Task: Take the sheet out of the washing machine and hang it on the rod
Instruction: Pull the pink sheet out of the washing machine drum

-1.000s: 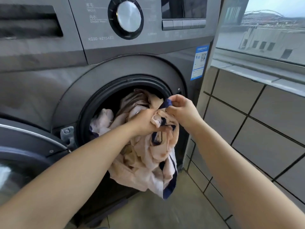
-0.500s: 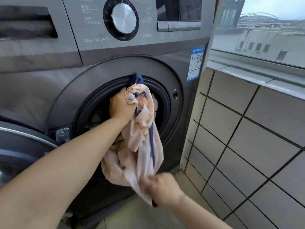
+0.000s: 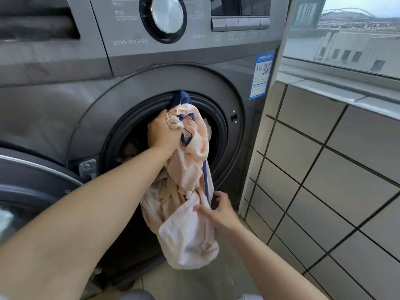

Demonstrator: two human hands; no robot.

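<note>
left hand (image 3: 164, 132) grip: fist clenched on bunched peach cotton sheet with navy trim (image 3: 186, 191) | sheet hangs below it, before grey washing machine (image 3: 65, 105) drum mouth | right hand (image 3: 218, 210): fingers spread, touching sheet's lower folds

— Can we reach into the drum opening (image 3: 216, 135)?
— Only at its right edge; the sheet (image 3: 188, 191) and our left hand (image 3: 163, 134) fill the rest.
— And the sides?
— The open door (image 3: 32, 187) blocks our left, the tiled wall (image 3: 324, 191) our right.

A grey tiled wall (image 3: 337, 169) stands right of the hands, a glass window (image 3: 346, 33) showing pale buildings above it, grey floor tiles (image 3: 194, 284) below.
</note>
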